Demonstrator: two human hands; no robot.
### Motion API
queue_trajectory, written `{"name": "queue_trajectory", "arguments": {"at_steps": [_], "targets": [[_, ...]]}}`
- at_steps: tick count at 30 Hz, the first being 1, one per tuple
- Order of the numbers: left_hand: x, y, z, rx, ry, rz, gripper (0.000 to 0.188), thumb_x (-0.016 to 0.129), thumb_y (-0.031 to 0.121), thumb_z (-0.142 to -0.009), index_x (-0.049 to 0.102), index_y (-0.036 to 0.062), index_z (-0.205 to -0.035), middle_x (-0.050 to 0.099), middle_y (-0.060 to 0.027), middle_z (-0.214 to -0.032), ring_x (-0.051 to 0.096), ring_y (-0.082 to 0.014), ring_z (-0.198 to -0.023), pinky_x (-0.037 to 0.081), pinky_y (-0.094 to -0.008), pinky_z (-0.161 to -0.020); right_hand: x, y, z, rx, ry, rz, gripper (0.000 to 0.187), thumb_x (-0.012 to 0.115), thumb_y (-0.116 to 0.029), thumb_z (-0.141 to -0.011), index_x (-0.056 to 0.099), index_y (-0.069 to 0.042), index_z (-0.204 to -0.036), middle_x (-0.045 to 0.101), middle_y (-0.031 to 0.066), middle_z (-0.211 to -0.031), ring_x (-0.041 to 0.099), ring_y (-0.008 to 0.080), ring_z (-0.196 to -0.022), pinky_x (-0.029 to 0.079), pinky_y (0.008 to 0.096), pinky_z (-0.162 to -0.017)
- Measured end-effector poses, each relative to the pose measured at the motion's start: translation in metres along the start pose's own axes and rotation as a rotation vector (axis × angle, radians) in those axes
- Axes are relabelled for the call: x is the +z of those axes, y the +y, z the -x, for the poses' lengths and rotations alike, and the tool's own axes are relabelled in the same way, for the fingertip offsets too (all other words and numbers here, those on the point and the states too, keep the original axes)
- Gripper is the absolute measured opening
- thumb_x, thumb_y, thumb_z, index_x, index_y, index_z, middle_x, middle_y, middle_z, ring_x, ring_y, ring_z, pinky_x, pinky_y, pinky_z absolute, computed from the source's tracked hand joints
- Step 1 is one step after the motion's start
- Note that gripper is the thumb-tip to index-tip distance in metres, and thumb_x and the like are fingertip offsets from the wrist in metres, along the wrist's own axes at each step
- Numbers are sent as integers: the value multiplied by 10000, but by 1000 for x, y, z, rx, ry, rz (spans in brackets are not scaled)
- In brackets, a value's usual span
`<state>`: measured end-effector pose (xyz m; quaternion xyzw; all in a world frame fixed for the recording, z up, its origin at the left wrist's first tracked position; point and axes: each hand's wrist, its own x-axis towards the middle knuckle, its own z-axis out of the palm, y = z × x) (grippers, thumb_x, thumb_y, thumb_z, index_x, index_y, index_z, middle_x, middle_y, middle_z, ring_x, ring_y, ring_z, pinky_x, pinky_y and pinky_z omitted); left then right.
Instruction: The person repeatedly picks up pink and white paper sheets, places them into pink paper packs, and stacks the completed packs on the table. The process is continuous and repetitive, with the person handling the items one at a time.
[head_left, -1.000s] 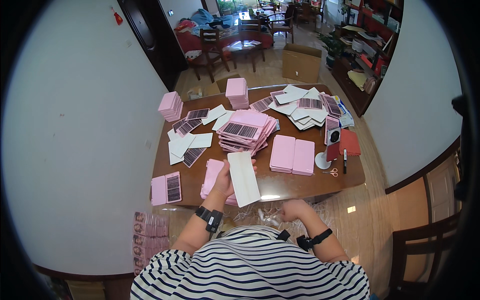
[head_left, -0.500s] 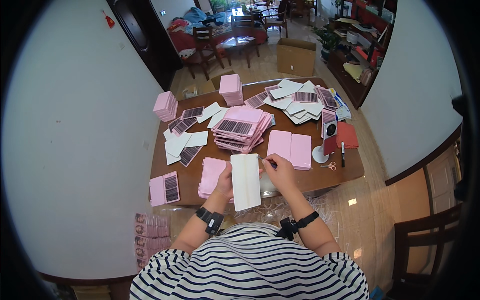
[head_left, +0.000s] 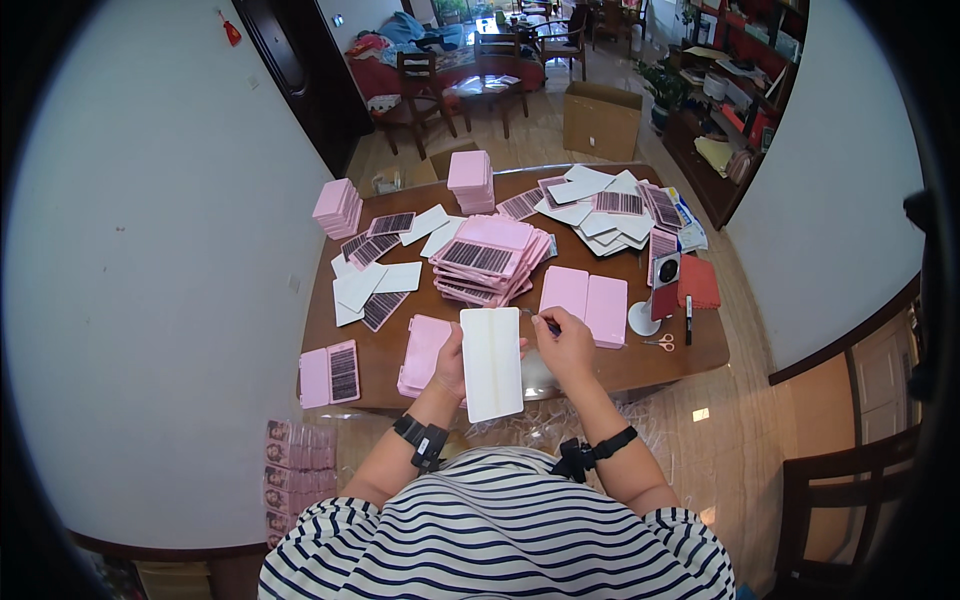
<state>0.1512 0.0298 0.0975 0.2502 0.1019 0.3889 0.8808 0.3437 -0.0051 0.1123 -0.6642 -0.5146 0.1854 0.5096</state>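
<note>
My left hand (head_left: 450, 364) is closed around a white rectangular card (head_left: 492, 364), held upright in front of me with a faint yellowish strip down its middle. Beside the card's upper right corner, my right hand (head_left: 566, 350) is pinched on a thin dark tool (head_left: 548, 325); its tip is too small to make out. Beneath my left hand lies a pink flat case (head_left: 424, 345), partly covered. Beyond the card rises a pile of open pink cases (head_left: 488, 250) holding rows of dark lash strips. Another pair of pink cases (head_left: 604, 305) lies beyond my right hand.
White and dark-striped cards (head_left: 362, 288) are scattered at left, with more white cards (head_left: 600, 215) at far right. Pink case stacks (head_left: 470, 180) stand at the back. A phone on a stand (head_left: 662, 285), scissors (head_left: 662, 342) and a black pen (head_left: 688, 320) occupy the right side.
My right hand and the tool have drawn slightly right, away from the card's corner. The card stays in my left hand, and the view has shifted a little.
</note>
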Motion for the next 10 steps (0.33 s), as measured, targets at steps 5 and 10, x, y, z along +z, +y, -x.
{"name": "queue_trajectory", "arguments": {"at_steps": [5,10], "targets": [[-5,1,-1,-2,-12,-13,822,521,675,-930,303,206,-1569,460,-124,-1515,522,-480,-1291,428,-602,-1083,-1,-4,1,-51,-13,66,167,700,-256,-879,716,-89,-881,695,113,-779,672,306,-755,519,413,-677],[-14,2,-1,-14,-41,2,835,507,683,-934,271,217,-1585,448,-136,-1527,505,-469,-1315,405,-606,-1101,1,-5,2,-36,-15,79,188,710,-273,-873,716,-86,-892,696,113,-780,678,295,-770,524,409,-686]]}}
